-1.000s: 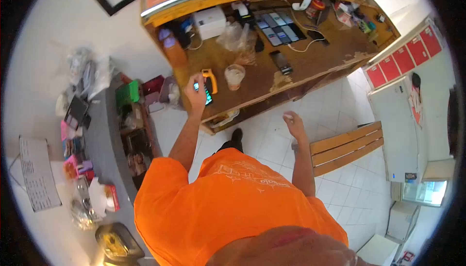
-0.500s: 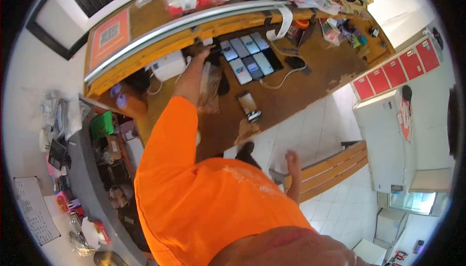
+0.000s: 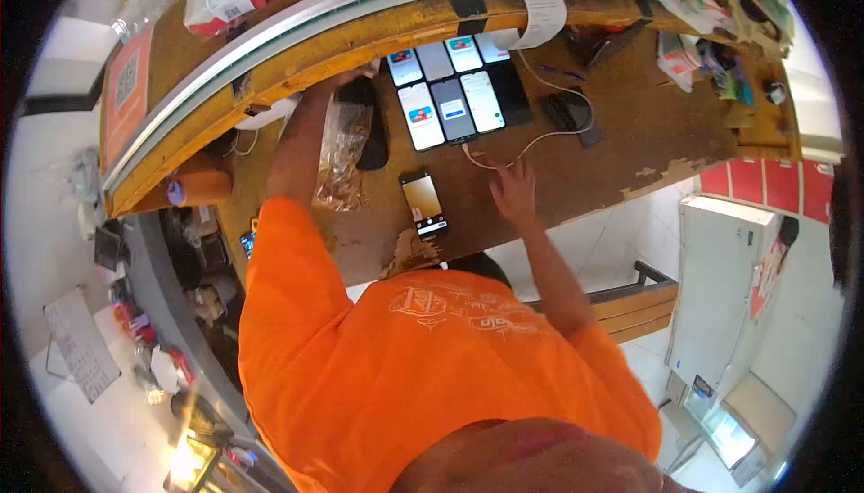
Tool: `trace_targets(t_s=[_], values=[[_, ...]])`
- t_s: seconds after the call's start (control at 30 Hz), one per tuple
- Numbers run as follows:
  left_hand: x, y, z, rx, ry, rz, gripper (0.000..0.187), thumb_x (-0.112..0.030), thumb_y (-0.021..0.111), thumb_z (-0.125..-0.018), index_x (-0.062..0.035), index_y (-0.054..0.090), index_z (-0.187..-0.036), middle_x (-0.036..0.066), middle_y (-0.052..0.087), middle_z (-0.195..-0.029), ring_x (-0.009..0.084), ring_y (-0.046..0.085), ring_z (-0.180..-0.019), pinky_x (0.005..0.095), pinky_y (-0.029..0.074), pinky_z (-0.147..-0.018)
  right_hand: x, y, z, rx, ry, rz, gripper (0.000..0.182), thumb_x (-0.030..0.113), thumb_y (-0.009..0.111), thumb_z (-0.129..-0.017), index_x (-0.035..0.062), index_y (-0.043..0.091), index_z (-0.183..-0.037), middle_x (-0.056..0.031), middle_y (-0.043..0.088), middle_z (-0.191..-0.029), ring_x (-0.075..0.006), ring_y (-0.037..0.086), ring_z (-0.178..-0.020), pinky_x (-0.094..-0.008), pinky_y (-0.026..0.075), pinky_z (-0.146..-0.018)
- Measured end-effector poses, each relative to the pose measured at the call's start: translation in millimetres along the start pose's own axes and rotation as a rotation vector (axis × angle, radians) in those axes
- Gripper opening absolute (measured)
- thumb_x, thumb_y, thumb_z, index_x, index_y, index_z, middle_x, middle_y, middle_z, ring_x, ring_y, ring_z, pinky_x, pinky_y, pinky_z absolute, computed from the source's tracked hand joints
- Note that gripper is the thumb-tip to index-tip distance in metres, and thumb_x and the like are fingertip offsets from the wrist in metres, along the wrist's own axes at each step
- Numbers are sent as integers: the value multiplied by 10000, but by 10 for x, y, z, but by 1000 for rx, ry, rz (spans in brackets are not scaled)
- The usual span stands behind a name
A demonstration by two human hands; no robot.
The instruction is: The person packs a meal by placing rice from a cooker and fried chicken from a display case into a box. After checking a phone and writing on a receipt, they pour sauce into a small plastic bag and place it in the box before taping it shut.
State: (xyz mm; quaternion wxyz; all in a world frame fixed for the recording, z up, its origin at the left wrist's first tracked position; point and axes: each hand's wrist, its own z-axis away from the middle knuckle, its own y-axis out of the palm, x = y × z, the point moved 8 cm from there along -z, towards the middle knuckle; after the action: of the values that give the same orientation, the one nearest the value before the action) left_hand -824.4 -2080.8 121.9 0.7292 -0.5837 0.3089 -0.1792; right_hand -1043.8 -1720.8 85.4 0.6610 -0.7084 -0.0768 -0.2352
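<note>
My left hand (image 3: 340,79) reaches under the wooden ledge, beside a dark case or cloth; its fingers are mostly hidden and something small and white shows at the tip. My right hand (image 3: 516,194) is over the table's near side with fingers stretched out, close to a white charging cable (image 3: 549,135). Ahead lie several smartphones in two rows, among them a lit phone with a pop-up (image 3: 452,109). A separate phone (image 3: 422,204) with a camera-like screen lies nearer my body. A clear plastic bag (image 3: 342,155) sits beside my left forearm.
The ledge (image 3: 360,20) overhangs the back of the table (image 3: 630,124). A black adapter or pouch (image 3: 571,113) lies to the right. A purple-capped orange bottle (image 3: 200,189) stands at left. A wooden bench (image 3: 634,311) is below the table on the right.
My right hand has come up from beside the bench to the table near the cable. My left hand stays under the ledge. The view has moved closer to the table.
</note>
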Motion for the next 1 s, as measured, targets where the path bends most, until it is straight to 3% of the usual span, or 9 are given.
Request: trace_targets(t_s=[0.13, 0.27, 0.33, 0.5, 0.57, 0.7, 0.77, 0.87, 1.0], values=[[-238, 358, 780, 269, 176, 60, 761, -214, 698, -735, -157, 348, -1408, 173, 548, -1257, 332, 526, -1157, 416, 432, -954, 350, 96, -1002, 37, -177, 173, 478, 337, 535, -854, 326, 464, -1327, -145, 195, -1491, -450, 67, -1389, -677, 140, -1058], [-1064, -392, 1646, 426, -290, 283, 838, -8, 695, -740, -294, 312, -1428, 185, 557, -1221, 312, 598, -1047, 413, 503, -864, 273, 442, -1240, 109, -169, 258, 465, 363, 501, -869, 328, 459, -1331, -100, 122, -1522, -416, -7, -1407, -685, 80, -1062], [-1319, -692, 2000, -228, -61, 784, 822, 31, 718, -717, -187, 343, -1416, 159, 556, -1219, 259, 584, -1055, 396, 485, -897, 245, 487, -1230, 171, -124, 267, 453, 371, 484, -871, 319, 470, -1320, -96, 120, -1525, -409, -50, -1409, -674, 31, -1072], [-1343, -368, 2735, -699, -387, 1192, 649, 34, 729, -739, -50, 439, -1313, 120, 583, -1128, 201, 573, -1007, 335, 478, -866, 421, 228, -1169, -89, -157, 27, 469, 256, 509, -849, 228, 451, -1314, -136, 241, -1460, -433, 197, -1346, -622, 224, -1031], [-1323, -363, 3035, -786, -463, 1256, 558, 24, 726, -753, -25, 494, -1258, 110, 580, -1118, 190, 570, -998, 318, 475, -858, 800, 108, -1097, 384, 30, -898, 313, 266, 460, -938, 92, 544, -1184, -92, 534, -1221, -251, 489, -1145, -398, 369, -957], [-1166, -1270, 2901, -893, -292, 665, 381, -49, 777, -723, -39, 639, -1078, 127, 621, -1035, 189, 612, -900, 293, 492, -734, 2299, -698, -683, 504, -540, -1223, 365, 317, 617, -883, 47, 586, -1127, -86, 635, -1040, -169, 571, -1021, -324, 416, -908], [-1165, -2009, 2777, -1008, -89, 412, 375, -84, 783, -709, -69, 662, -1064, 128, 659, -1021, 234, 630, -895, 305, 502, -743, 2699, -769, -577, 660, -420, -992, 422, 268, 683, -824, 23, 594, -1156, -136, 653, -1032, -164, 599, -989, -329, 467, -862], [-981, -2863, 2477, -1114, 187, 65, 418, -172, 769, -727, -110, 636, -1118, 87, 666, -1008, 285, 629, -783, 346, 509, -675, 2963, -668, -781, 350, -261, -1159, 339, 274, 609, -892, -13, 629, -1071, -96, 673, -871, -121, 591, -835, -305, 475, -747], [-576, -3245, 1905, -1024, -14, -93, 581, -239, 701, -789, -129, 460, -1306, 203, 422, -1341, 403, 457, -1180, 440, 417, -932, 3312, -508, -1217, 122, -169, -1219, 344, 286, 542, -932, -31, 632, -1030, -95, 662, -849, -134, 574, -786, -288, 453, -730]])
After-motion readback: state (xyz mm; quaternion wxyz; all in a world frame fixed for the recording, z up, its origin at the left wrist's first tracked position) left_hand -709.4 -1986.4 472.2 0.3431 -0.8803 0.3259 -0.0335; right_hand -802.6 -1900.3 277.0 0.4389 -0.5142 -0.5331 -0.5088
